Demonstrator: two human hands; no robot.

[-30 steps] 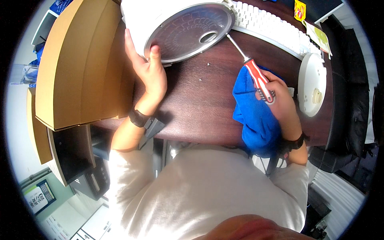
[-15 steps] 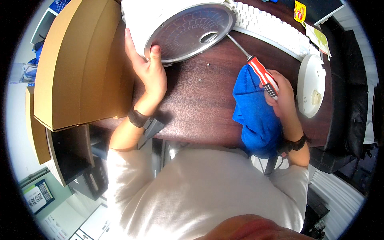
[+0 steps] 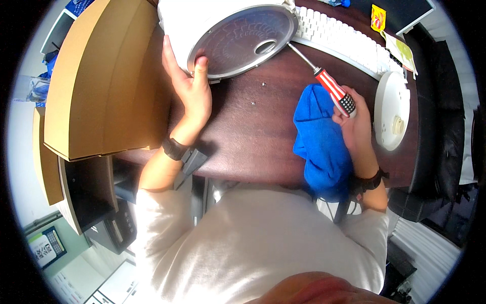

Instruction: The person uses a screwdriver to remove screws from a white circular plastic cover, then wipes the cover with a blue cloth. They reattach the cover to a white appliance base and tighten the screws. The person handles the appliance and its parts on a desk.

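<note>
At the far side of the table lies a white appliance, perhaps a rice cooker (image 3: 175, 25), turned so its round metal face (image 3: 228, 48) with an oval hole points toward me. My left hand (image 3: 191, 90) steadies its left lower side, thumb over the metal rim and fingers along the white body. In my right hand (image 3: 358, 119) is a screwdriver (image 3: 331, 87) with a red-and-white striped, black dotted handle. Its shaft slants up and left, the tip at the face's right rim; whether it sits in a screw cannot be seen. Two small screws (image 3: 264, 84) lie below the appliance.
A blue cloth (image 3: 324, 147) lies under my right wrist and over the table's front edge. A white oval cover (image 3: 387, 114) rests at the right. Behind stands a white keyboard (image 3: 349, 45), with a yellow packet (image 3: 378, 18) beyond. A cardboard box (image 3: 96, 81) fills the left.
The screwdriver's handle has turned in my right hand, so more of its dotted end faces up. The fingers have shifted around it. My left hand keeps its hold.
</note>
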